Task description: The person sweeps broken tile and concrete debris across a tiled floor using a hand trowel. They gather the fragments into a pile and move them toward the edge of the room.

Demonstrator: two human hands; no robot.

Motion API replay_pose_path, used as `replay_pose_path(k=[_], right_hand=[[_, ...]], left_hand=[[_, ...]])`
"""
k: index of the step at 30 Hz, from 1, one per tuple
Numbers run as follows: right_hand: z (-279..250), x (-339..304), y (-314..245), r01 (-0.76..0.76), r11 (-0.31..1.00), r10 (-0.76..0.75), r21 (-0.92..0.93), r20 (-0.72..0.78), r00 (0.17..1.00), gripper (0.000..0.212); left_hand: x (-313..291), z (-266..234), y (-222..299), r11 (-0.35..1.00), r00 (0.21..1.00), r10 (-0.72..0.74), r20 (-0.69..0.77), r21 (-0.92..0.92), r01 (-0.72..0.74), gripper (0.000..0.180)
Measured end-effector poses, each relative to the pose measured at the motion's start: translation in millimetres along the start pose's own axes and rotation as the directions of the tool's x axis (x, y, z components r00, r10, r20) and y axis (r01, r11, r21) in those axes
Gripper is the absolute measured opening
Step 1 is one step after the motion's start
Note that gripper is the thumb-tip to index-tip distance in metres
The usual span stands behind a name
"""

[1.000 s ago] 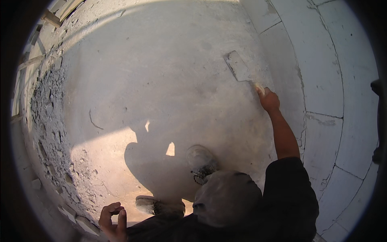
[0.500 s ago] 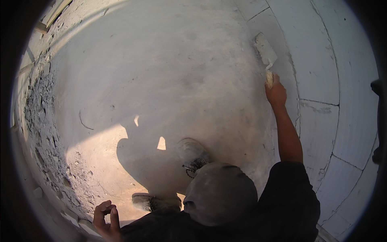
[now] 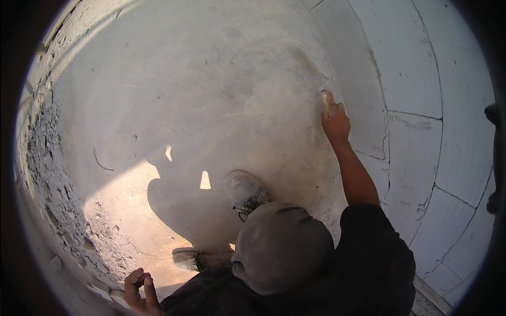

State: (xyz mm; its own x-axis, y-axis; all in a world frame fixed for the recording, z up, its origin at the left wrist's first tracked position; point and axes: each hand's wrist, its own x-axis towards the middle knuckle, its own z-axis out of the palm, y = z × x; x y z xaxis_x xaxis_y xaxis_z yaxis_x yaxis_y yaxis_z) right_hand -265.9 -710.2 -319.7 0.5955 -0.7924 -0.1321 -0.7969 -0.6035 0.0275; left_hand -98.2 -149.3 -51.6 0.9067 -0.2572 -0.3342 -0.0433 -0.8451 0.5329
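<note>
My right hand (image 3: 336, 124) grips the pale handle of a trowel (image 3: 324, 98), arm stretched out ahead near the block wall (image 3: 411, 142). The blade shows only as a thin edge and is hard to make out; a brownish streak lies just beyond the handle. Whether the blade touches the surface, I cannot tell. At the lower left my left hand (image 3: 139, 295) is raised above the floor. Its fingers are loosely bent, with a gap to the thumb, and I see nothing in them.
Dusty grey floor (image 3: 211, 95) spreads ahead of my shoes (image 3: 245, 187). Broken rubble (image 3: 47, 174) runs along the left side. A thin dark curved strip (image 3: 101, 161) lies on the floor. My shadow and a sunlit patch fall at lower left.
My right hand has moved left and slightly nearer with the trowel, away from the wall. The blade, seen broad before, is now nearly edge-on. My left hand has barely moved.
</note>
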Motion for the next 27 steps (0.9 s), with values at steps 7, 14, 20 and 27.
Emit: replay_pose_path(k=[7,14,20,27], right_hand=[[50,-63,9,-0.233,0.788,0.3,0.569,-0.025,0.954,0.067],[2,3,9,-0.22,0.955,0.233,0.198,-0.042,0.972,0.062],[19,32,-73,-0.247,0.643,0.278,0.725,0.079,0.957,0.061],[-12,-67,-254,-0.171,0.54,-0.448,0.824,0.454,0.77,0.064]], left_hand=[[6,6,8,1.0,0.999,0.011,0.05,0.007,-0.011,0.017],[17,13,1,0.995,0.998,-0.06,0.006,-0.074,0.06,0.02],[10,11,3,0.99,0.994,-0.103,0.026,-0.099,0.105,0.02],[23,16,16,0.989,0.998,-0.064,0.022,-0.134,0.067,0.019]])
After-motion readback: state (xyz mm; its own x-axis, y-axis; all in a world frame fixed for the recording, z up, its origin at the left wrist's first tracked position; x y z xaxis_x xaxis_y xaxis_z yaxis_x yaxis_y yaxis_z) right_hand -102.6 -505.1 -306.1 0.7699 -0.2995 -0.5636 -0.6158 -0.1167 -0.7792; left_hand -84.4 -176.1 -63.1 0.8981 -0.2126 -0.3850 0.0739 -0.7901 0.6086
